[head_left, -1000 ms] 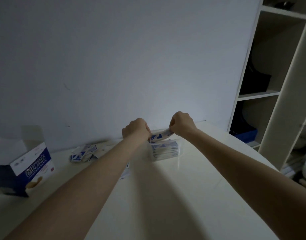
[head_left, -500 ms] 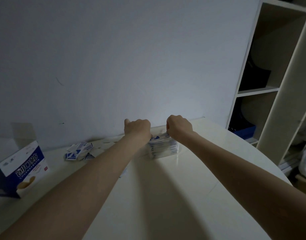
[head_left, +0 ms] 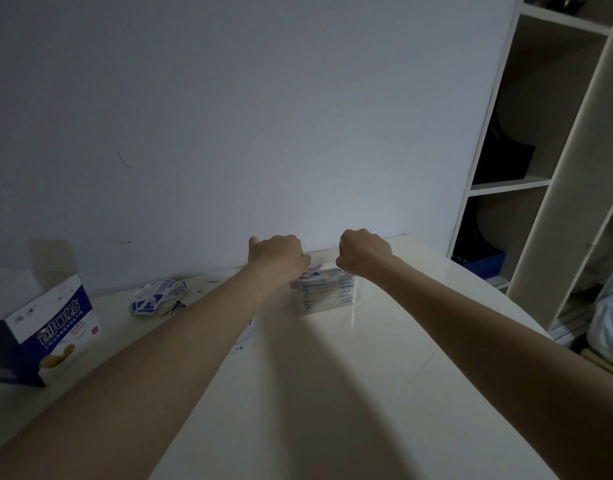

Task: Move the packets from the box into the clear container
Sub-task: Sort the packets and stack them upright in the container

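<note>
Head view: dim room, looking forward and down along 2 bare forearms.
Counter (head_left: 332,393): pale, glossy, rounded on the right, reaching back to the wall.
Box (head_left: 52,332): blue and white, flap open, standing at the near left, well apart from both hands.
Loose packets (head_left: 157,299): small blue-and-white heap, left of the left forearm, near the wall.
Clear container (head_left: 324,292): between the wrists, filled with stacked blue-and-white packets.
Left hand (head_left: 277,254): grip curled, knuckles up, at the container's left top edge; pinched thing cannot be told.
Right hand (head_left: 365,254): grip curled, at the container's right top edge; contents likewise hidden.
Wall (head_left: 263,116): plain, behind.
Shelves (head_left: 540,150): far right.
</note>
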